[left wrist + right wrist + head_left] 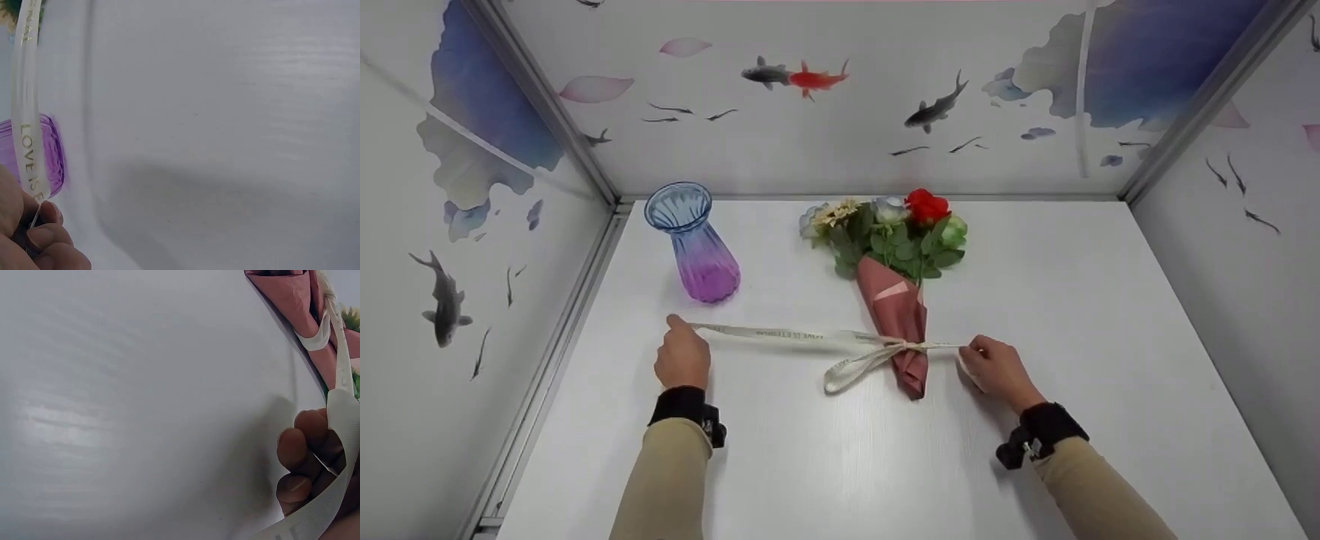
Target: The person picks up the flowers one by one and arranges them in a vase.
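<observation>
Background: pale wall panels (862, 161) at left, far side and right, printed with dark fish, one red fish (816, 79), pink petals and blue-violet patches.
Desk (795, 472): white, faintly glossy toward the near middle.
Ribbon (787, 337): cream, lettered, "LOVE IS" legible in left wrist view; tied round near part of wrapper (885, 296), with one loop lying left of the knot, long end stretched left, short end drawn right.
Left hand (682, 358): at left, just on the near side of the vase (705, 262); fingers narrowed, pinching the long end.
Right hand (997, 371): right of wrapper, apart from it; fingers curled, holding the short end, with a length trailing past the hand in right wrist view.
Bouquet (896, 244): lying mid-desk, blooms far, dusky-red wrapper near; red, pale blue, cream and green among leaves.
Vase: standing far left; blue rim, purple base.
Wrists: black straps (679, 403), tan sleeves (667, 480).
</observation>
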